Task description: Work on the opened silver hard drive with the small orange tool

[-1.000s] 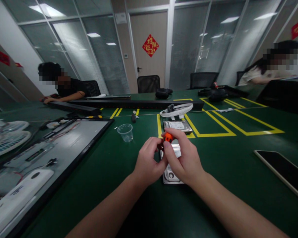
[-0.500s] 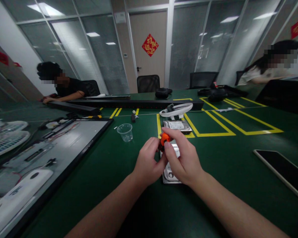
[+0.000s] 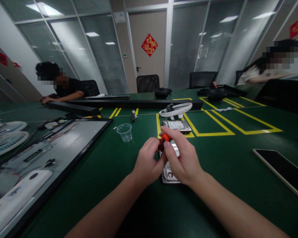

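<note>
My right hand (image 3: 185, 158) is closed, thumb and fingers around the orange-and-black handle of a screwdriver (image 3: 166, 137). Its shaft and tip are hidden by my hands. My left hand (image 3: 147, 160) presses against the right one, fingers curled at the lower, dark part of the screwdriver. Directly beneath both hands a silver hard drive (image 3: 171, 175) lies flat on the green table; they cover much of it. Just beyond it rests a second hard drive (image 3: 176, 125) with a white label.
A clear plastic cup (image 3: 124, 133) stands left of my hands. Behind the drives sits a white fan part (image 3: 181, 109). A black-framed panel (image 3: 89, 129) fills the left side, carrying a white device (image 3: 22, 188). A tablet-like slab (image 3: 280, 165) lies at right. Two people sit across the table.
The screwdriver's orange handle has turned and tilted slightly between my fingers. Both hands stay in nearly the same place over the hard drive.
</note>
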{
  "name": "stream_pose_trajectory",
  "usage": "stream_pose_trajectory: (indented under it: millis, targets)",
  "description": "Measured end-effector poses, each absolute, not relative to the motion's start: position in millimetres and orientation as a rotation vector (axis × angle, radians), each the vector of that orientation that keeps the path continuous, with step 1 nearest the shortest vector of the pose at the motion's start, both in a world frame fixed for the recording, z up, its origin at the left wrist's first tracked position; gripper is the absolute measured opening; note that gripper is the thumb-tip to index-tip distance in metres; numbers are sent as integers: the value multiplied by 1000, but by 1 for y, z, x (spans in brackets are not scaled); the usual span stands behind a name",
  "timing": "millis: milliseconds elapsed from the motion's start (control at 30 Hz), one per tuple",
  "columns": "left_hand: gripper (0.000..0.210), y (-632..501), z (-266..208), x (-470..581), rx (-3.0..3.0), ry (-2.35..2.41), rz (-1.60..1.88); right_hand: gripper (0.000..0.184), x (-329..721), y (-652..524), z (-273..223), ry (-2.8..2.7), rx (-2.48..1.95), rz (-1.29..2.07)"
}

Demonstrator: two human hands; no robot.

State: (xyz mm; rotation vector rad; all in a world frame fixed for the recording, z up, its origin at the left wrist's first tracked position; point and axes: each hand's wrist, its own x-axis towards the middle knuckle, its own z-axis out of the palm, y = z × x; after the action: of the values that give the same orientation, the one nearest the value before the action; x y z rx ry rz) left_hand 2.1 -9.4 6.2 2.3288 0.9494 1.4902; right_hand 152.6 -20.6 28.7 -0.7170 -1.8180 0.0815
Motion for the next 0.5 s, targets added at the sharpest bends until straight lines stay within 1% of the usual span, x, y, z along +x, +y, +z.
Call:
stream_pose_trajectory:
  millis: [67,200,267,433,500]
  targets:
    - [4,-9,6,2,2318,952,1520,37,153,-20,29,-1809,-736,78]
    - [15,-9,4,1,2291,968,1568,28,151,-21,30,-1772,-782,71]
    - [14,-8,4,1,2298,973,1558,26,151,-21,31,-1761,-796,64]
    - [4,-9,6,1,2314,967,1520,35,152,-22,30,-1794,-759,80]
    - [3,-10,7,2,2312,982,1512,38,153,-22,30,-1812,-744,78]
